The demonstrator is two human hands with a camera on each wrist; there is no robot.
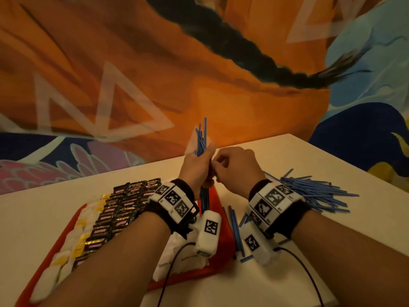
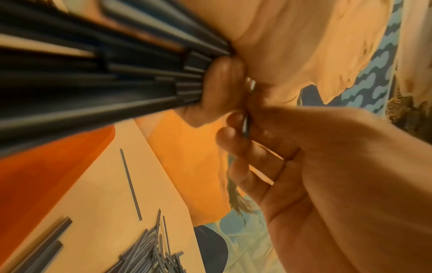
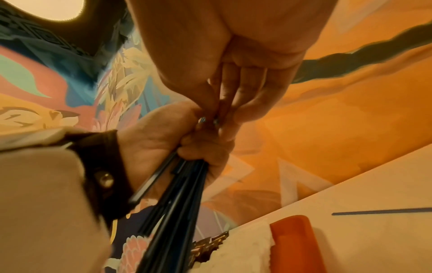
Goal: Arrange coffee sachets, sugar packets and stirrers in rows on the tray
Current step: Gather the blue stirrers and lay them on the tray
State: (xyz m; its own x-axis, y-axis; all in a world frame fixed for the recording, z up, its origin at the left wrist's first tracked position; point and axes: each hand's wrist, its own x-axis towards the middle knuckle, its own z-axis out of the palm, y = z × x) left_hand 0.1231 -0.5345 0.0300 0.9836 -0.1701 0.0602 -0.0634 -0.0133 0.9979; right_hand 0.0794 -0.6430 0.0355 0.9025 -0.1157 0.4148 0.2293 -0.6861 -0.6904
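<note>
The head camera looks forward and down over both forearms at the white surface [image 1: 254, 282], red tray [image 1: 223, 220] and painted wall [image 1: 110, 63]. The left wrist camera sits tight against the held blue stirrers [image 2: 93, 77], facing the right hand [image 2: 315, 166]. The right wrist camera looks up at the left hand [image 3: 163, 136]. All three share the meeting hands and the tray's corner.

A pale desk [image 1: 287, 165] stands against a far wall mural [image 1: 110, 63] of orange, blue and pink, with a dark braid [image 1: 243, 47] painted across it.
</note>
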